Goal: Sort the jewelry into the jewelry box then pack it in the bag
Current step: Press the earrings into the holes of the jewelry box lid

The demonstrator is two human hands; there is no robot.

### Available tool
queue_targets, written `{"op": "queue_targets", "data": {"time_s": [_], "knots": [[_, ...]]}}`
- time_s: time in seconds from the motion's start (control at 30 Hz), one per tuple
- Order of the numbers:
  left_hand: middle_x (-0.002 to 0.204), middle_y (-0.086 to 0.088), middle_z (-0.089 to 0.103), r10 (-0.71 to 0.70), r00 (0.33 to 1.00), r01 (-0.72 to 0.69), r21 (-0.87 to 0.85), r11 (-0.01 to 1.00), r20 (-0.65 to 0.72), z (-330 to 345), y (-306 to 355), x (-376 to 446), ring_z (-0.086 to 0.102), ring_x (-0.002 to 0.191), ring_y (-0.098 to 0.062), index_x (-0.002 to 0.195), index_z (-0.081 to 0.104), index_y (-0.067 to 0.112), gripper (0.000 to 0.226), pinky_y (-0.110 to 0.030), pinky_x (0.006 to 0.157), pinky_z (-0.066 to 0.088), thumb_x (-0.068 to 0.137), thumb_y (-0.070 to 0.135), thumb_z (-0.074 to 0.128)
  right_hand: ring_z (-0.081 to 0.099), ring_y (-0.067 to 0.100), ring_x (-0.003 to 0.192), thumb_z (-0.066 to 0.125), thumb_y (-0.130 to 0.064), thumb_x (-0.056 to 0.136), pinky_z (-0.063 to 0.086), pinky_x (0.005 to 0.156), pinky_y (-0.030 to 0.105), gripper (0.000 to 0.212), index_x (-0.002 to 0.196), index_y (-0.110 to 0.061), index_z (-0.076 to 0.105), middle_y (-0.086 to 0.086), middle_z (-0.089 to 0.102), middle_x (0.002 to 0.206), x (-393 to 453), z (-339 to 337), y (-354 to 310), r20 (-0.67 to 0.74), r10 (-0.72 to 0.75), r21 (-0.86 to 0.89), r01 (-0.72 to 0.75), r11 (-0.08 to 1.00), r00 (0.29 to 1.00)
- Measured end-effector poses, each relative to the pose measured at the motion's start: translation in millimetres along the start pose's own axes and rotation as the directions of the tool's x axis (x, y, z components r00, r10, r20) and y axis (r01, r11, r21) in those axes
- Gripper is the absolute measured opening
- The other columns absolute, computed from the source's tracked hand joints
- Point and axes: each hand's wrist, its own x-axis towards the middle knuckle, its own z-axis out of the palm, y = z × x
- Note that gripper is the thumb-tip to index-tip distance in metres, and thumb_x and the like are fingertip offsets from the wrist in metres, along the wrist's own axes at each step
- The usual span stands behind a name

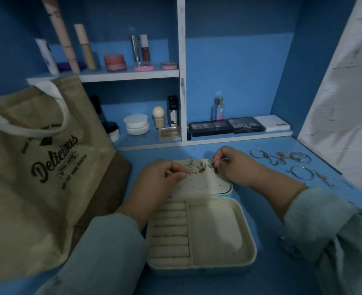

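On the far, holed flap of the open jewelry box (201,228), the left hand (156,179) is pinching a star earring (191,171). Just right, the right hand (233,165) is pinching another earring (212,166). Bracelets (299,167) are waiting farther right, nearer the right hand; the bag (33,167) is standing left.

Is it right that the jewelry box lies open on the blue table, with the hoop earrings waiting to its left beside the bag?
Not quite. The head view shows the hoop earrings on the blue table to the right of the open jewelry box. The bag stands on the left.
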Motion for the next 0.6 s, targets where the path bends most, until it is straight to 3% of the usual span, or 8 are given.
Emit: {"op": "queue_targets", "data": {"time_s": [0.17,0.3,0.4,0.47,0.6], "knots": [[0.088,0.022,0.058,-0.024,1.0,0.023,-0.063,0.998,-0.003,-2.2,-2.6,-0.9,0.051,0.074,0.005,0.073,0.063,0.036,0.02,-0.01,0.072,0.04,0.083,0.019,0.067,0.048,0.003,0.068,0.042,-0.008,0.093,0.04,0.051,0.013,0.011,0.092,-0.014,0.052,0.0,0.057,0.085,2.9,-2.5,-3.2,-0.009,0.03,0.05,-0.029,0.998,1.0],[0.085,0.024,0.058,-0.017,1.0,0.017,-0.018,1.0,-0.014,0.4,-5.2,1.1,0.055,0.087,0.002,0.072,0.064,0.04,0.021,-0.023,0.091,0.042,0.081,0.022,0.069,0.05,0.004,0.063,0.042,-0.006,0.094,0.038,0.042,0.004,0.013,0.089,-0.014,0.051,0.001,0.057,0.079,3.6,-2.7,-6.6,-0.044,0.047,0.179,-0.039,0.983,0.998],[0.089,0.017,0.06,0.021,0.999,-0.02,0.03,0.999,-0.026,0.2,-3.1,1.4,0.057,0.098,-0.008,0.079,0.068,0.037,0.016,-0.032,0.097,0.041,0.081,0.022,0.069,0.054,0.007,0.061,0.044,-0.01,0.095,0.042,0.049,0.014,0.016,0.082,-0.018,0.051,0.003,0.059,0.08,3.0,-1.6,-8.4,-0.105,0.064,0.262,-0.034,0.964,0.992],[0.086,0.017,0.058,0.081,0.995,-0.077,0.063,0.995,-0.064,0.6,-2.9,-0.2,0.056,0.095,-0.01,0.073,0.063,0.047,0.025,-0.039,0.095,0.042,0.079,0.024,0.072,0.059,0.01,0.06,0.046,-0.012,0.095,0.047,0.06,0.023,0.016,0.081,-0.018,0.051,0.006,0.061,0.079,2.7,-1.1,-8.8,-0.16,0.077,0.362,-0.015,0.932,0.984],[0.089,0.018,0.051,0.101,0.982,-0.074,0.166,0.983,-0.159,0.4,0.5,-3.3,0.047,0.101,-0.008,0.066,0.056,0.057,0.027,-0.038,0.098,0.035,0.073,0.038,0.073,0.059,0.019,0.073,0.045,-0.01,0.095,0.05,0.084,0.042,0.02,0.077,-0.016,0.052,0.003,0.063,0.082,-0.7,-2.9,-10.6,-0.228,0.13,0.596,0.033,0.802,0.965]]}}
